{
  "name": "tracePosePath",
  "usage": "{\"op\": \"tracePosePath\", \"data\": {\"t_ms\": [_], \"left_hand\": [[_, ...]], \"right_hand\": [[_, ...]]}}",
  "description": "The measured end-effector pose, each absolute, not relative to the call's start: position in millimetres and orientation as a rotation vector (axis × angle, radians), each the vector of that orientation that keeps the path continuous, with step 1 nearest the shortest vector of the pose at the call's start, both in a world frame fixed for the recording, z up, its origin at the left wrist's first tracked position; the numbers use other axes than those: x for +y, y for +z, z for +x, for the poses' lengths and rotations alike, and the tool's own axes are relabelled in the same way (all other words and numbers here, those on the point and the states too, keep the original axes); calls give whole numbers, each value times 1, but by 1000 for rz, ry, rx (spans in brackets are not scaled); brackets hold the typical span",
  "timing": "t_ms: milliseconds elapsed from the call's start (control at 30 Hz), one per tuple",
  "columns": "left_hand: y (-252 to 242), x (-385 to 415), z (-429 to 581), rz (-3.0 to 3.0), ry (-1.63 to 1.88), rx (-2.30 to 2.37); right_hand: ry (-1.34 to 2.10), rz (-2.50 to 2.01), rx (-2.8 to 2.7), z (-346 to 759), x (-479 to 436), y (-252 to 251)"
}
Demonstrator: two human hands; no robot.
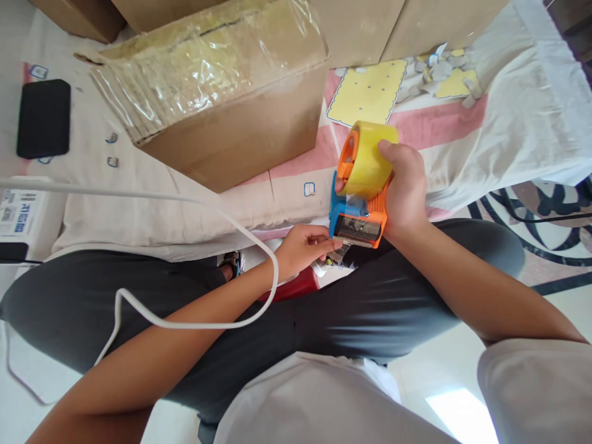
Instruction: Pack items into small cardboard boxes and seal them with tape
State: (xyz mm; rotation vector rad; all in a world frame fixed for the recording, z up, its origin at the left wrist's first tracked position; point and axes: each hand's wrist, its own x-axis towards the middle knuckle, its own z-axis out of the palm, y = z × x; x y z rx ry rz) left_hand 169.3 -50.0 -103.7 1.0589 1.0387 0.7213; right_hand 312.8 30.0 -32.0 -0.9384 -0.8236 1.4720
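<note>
My right hand (407, 188) is wrapped round an orange and blue tape dispenser (358, 213) that carries a roll of yellowish clear tape (370, 157). It hovers above my lap, near the edge of the bed. My left hand (303, 246) pinches the loose end of the tape at the dispenser's metal cutter, fingers pressed together. A cardboard box (217, 92), its top covered in shiny clear tape, sits on the bed just beyond the hands.
A white cable (139, 197) loops across my left arm and lap. A black phone (44, 117) lies far left. A yellow sticker sheet (365, 92) and paper scraps (444, 71) rest on the pink and white sheet. More cardboard boxes (370, 24) stand behind.
</note>
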Motion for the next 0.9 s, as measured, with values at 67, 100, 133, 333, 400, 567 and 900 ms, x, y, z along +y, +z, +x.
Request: {"op": "tracePosePath", "data": {"t_ms": [67, 100, 133, 333, 400, 567, 900], "left_hand": [[-103, -49, 167, 1125, 780, 1023], [-103, -49, 166, 1157, 800, 991], [-102, -48, 165, 1183, 813, 955], [-91, -51, 165, 1223, 753, 997], [-85, -54, 164, 1201, 709, 1005], [-69, -51, 154, 1200, 501, 988], [-60, -42, 151, 1213, 175, 995]], "right_hand": [[1560, -952, -770, 312, 25, -25], [1607, -954, -755, 311, 23, -22], [1650, -957, -742, 312, 23, -20], [1745, -984, -629, 319, 30, -20], [1747, -963, -638, 322, 31, -20], [1627, -948, -742, 327, 25, -18], [1181, -887, -1273, 320, 0, -10]]}}
